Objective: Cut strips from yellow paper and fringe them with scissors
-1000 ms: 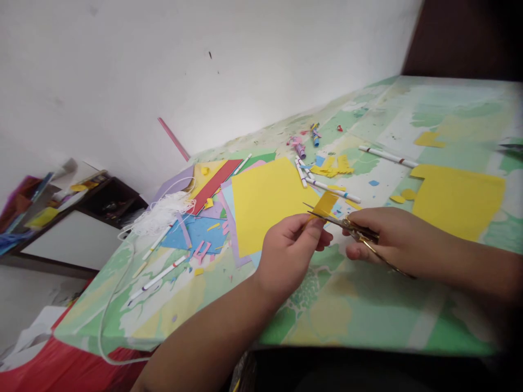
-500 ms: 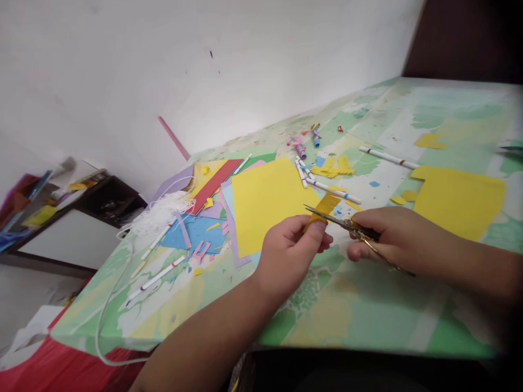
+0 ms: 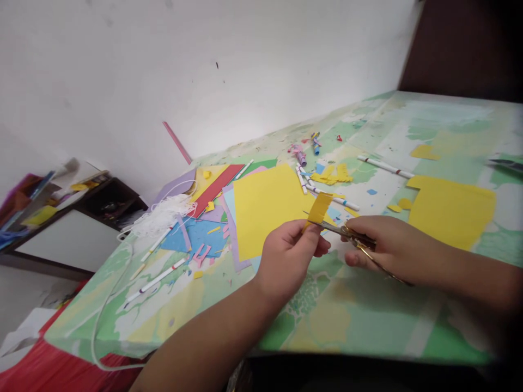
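Pinched in my left hand (image 3: 288, 256) is a small yellow paper strip (image 3: 320, 208), its upper part standing out past my thumb and fingers. My right hand (image 3: 384, 247) grips a pair of scissors (image 3: 362, 246) with gold-coloured handles. The blades cross the lower part of the strip, close to my left thumb. Behind my left hand lies a large yellow sheet (image 3: 265, 209) on top of pastel sheets. Another cut yellow sheet (image 3: 453, 209) rests beyond my right hand.
White sticks with coloured bands, such as one marker-like stick (image 3: 384, 166), lie about the patterned tablecloth (image 3: 347, 321). Left are a heap of white string (image 3: 167, 212), blue paper (image 3: 200, 237) and a red strip (image 3: 218, 190). Small paper rolls (image 3: 301, 155) and yellow fringed scraps (image 3: 333, 174) lie behind.
The scissor blades have shifted lower on the yellow strip, nearer my left thumb. The view has tilted slightly, so the table sits a little lower.
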Demonstrator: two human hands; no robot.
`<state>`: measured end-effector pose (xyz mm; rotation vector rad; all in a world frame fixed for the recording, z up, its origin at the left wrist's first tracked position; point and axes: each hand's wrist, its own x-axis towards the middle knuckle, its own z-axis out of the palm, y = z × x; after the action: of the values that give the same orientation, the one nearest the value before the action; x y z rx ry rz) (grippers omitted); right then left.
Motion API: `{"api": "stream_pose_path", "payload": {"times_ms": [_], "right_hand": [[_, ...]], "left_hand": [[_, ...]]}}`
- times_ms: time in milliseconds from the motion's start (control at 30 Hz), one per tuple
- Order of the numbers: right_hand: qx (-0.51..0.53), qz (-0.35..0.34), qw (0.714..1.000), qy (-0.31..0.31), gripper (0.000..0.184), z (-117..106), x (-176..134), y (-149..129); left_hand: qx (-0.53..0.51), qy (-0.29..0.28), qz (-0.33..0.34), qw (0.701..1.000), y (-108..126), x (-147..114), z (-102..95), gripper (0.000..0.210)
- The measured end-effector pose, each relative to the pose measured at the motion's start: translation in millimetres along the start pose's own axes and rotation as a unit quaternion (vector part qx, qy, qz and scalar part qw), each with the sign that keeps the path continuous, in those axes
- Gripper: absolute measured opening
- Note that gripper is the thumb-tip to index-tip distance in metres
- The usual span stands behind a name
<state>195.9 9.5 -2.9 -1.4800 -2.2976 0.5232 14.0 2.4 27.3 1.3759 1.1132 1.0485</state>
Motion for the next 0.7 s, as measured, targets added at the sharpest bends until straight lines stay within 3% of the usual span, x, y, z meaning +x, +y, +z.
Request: {"api": "stream_pose_path", "payload": {"times_ms": [133,467,700], "right_hand": [[0.019,-0.010,0.999,0.028,0.037,-1.0,-0.3,-0.2],[0.019,-0.015,0.999,0.031,0.038,-1.0,-0.5,-0.2],[-0.005,-0.003,1.000,-0.013,0.048,-3.0,0.7,-2.8]], "left_hand": [[-0.002,-0.013,-0.009,1.000,-0.3,-0.2,1.4,0.020],[0.001,-0.018,-0.011,1.000,0.7,-1.2,2.8,0.019],[0.024,-0.019,-0.006,1.000,0.3,-1.1,1.1,0.018]]}}
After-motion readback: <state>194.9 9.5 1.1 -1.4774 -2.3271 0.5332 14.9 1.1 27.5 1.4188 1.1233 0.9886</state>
